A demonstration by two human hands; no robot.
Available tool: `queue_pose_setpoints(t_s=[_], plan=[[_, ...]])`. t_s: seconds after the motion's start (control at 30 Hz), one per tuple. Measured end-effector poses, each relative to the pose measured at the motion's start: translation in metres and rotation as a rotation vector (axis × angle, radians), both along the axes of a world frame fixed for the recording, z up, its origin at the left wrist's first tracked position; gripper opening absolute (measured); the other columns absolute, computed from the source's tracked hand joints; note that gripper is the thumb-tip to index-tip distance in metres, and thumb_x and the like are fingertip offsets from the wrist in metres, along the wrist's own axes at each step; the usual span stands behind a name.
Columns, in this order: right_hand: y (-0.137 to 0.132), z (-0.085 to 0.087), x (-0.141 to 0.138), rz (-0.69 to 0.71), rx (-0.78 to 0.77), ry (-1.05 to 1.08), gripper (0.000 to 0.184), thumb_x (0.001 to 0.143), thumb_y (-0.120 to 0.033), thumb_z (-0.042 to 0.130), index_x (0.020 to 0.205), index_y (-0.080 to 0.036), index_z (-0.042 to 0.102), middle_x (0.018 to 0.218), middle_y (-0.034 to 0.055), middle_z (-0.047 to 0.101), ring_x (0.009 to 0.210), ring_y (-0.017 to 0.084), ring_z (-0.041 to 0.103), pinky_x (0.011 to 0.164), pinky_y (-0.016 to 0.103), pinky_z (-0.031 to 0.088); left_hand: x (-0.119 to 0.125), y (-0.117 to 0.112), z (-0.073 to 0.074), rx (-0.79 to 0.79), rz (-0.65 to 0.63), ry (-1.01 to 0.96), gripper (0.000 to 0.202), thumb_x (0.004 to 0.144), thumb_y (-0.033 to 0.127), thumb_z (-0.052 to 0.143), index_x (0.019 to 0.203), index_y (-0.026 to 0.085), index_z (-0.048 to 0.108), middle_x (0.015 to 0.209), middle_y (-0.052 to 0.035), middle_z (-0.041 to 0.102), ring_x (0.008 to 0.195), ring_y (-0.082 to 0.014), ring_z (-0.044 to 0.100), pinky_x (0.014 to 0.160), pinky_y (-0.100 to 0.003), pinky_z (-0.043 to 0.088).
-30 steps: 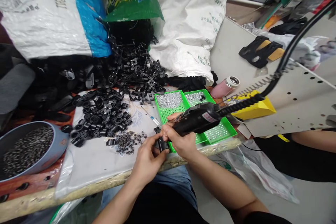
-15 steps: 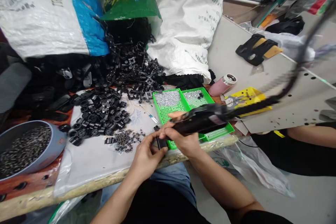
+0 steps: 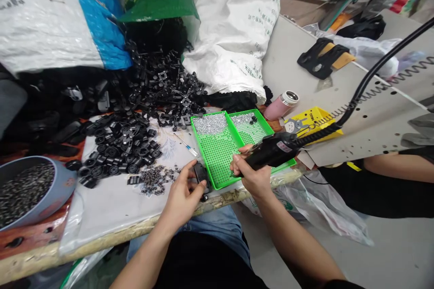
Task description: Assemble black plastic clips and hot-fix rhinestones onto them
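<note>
My right hand [image 3: 253, 176] is wrapped round a black electric screwdriver [image 3: 274, 151], whose cable runs up to the right. The tool lies slanted above the green tray [image 3: 217, 156], its tip pointing left. My left hand [image 3: 186, 192] grips a small black plastic part [image 3: 202, 178] between thumb and fingers at the table edge, just left of the tray. Silver screws [image 3: 210, 124] fill the tray's far end. A thin screwdriver with a blue and clear handle [image 3: 190, 150] lies beyond my left hand. Small metal pieces [image 3: 156, 178] are heaped to its left.
Black plastic parts [image 3: 118, 144] pile up on the left, spilling from sacks [image 3: 233, 31] at the back. A blue bowl [image 3: 64, 185] of small pieces stands far left. A pink flask [image 3: 281, 104] and yellow box [image 3: 315, 122] stand behind the tray. Another person's arm [image 3: 400, 167] is at right.
My right hand has drawn the electric screwdriver right, away from the black part. My left hand keeps hold of the part, now in plain sight. The whole view has shifted slightly.
</note>
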State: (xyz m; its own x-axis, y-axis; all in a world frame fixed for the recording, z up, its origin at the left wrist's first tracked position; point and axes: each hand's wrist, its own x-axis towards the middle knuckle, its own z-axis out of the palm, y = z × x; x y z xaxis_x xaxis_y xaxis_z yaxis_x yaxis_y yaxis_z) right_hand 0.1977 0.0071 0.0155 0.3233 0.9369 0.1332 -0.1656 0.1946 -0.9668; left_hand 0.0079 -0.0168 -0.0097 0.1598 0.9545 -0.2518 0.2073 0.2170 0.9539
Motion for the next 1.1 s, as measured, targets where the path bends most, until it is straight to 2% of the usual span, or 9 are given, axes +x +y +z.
queue_pose_setpoints(t_s=[0.13, 0.4, 0.57, 0.67, 0.77, 0.87, 1.1], plan=[[-0.001, 0.001, 0.000, -0.040, -0.007, -0.014, 0.033, 0.078, -0.031, 0.079, 0.099, -0.022, 0.056, 0.054, -0.0117, 0.056, 0.043, 0.010, 0.056, 0.049, 0.027, 0.050, 0.000, 0.000, -0.002, -0.003, 0.011, -0.021, 0.062, 0.085, 0.037, 0.065, 0.143, 0.025, 0.047, 0.105, -0.0036, 0.059, 0.063, -0.0114, 0.063, 0.054, -0.025, 0.052], [-0.002, 0.000, -0.001, -0.037, 0.006, -0.018, 0.029, 0.079, -0.030, 0.079, 0.095, -0.022, 0.056, 0.052, -0.0119, 0.056, 0.042, 0.010, 0.055, 0.050, 0.027, 0.050, -0.001, 0.000, -0.005, -0.013, 0.026, -0.073, 0.061, 0.084, 0.036, 0.069, 0.141, 0.025, 0.050, 0.104, -0.0042, 0.063, 0.062, -0.0111, 0.063, 0.055, -0.024, 0.052], [-0.004, 0.015, -0.005, -0.047, 0.059, -0.015, 0.025, 0.081, -0.023, 0.076, 0.099, -0.022, 0.057, 0.053, -0.0118, 0.057, 0.044, 0.010, 0.056, 0.052, 0.027, 0.050, -0.001, 0.000, -0.005, -0.019, -0.002, -0.049, 0.058, 0.087, 0.036, 0.066, 0.141, 0.026, 0.047, 0.105, -0.0024, 0.058, 0.060, -0.0098, 0.062, 0.058, -0.026, 0.053], [-0.008, 0.030, -0.016, 0.029, 0.142, 0.031, 0.024, 0.085, -0.020, 0.072, 0.102, -0.024, 0.057, 0.052, -0.0126, 0.057, 0.044, 0.009, 0.055, 0.052, 0.026, 0.050, -0.001, -0.001, -0.003, -0.014, -0.009, -0.055, 0.058, 0.087, 0.037, 0.065, 0.141, 0.026, 0.046, 0.105, -0.0021, 0.056, 0.059, -0.0092, 0.061, 0.058, -0.026, 0.052], [-0.014, 0.036, -0.031, 0.181, 0.147, 0.072, 0.025, 0.087, -0.021, 0.071, 0.105, -0.026, 0.054, 0.052, -0.0129, 0.057, 0.044, 0.010, 0.055, 0.049, 0.025, 0.048, 0.000, -0.001, -0.001, 0.012, -0.011, -0.047, 0.058, 0.086, 0.037, 0.065, 0.140, 0.024, 0.046, 0.102, -0.0017, 0.058, 0.059, -0.0099, 0.059, 0.056, -0.026, 0.049], [-0.016, 0.033, -0.041, 0.281, 0.108, 0.101, 0.028, 0.087, -0.024, 0.073, 0.106, -0.027, 0.052, 0.053, -0.0129, 0.058, 0.044, 0.010, 0.055, 0.048, 0.025, 0.048, 0.000, -0.001, 0.002, 0.024, -0.013, -0.030, 0.059, 0.085, 0.036, 0.065, 0.139, 0.022, 0.047, 0.098, -0.0013, 0.060, 0.060, -0.0102, 0.058, 0.055, -0.024, 0.045], [-0.014, 0.021, -0.048, 0.281, 0.021, 0.094, 0.032, 0.084, -0.035, 0.077, 0.101, -0.026, 0.052, 0.050, -0.0124, 0.054, 0.042, 0.011, 0.053, 0.049, 0.029, 0.050, 0.000, 0.000, 0.006, 0.008, -0.011, -0.023, 0.060, 0.083, 0.036, 0.065, 0.139, 0.022, 0.048, 0.098, -0.0011, 0.063, 0.057, -0.0097, 0.054, 0.054, -0.024, 0.042]])
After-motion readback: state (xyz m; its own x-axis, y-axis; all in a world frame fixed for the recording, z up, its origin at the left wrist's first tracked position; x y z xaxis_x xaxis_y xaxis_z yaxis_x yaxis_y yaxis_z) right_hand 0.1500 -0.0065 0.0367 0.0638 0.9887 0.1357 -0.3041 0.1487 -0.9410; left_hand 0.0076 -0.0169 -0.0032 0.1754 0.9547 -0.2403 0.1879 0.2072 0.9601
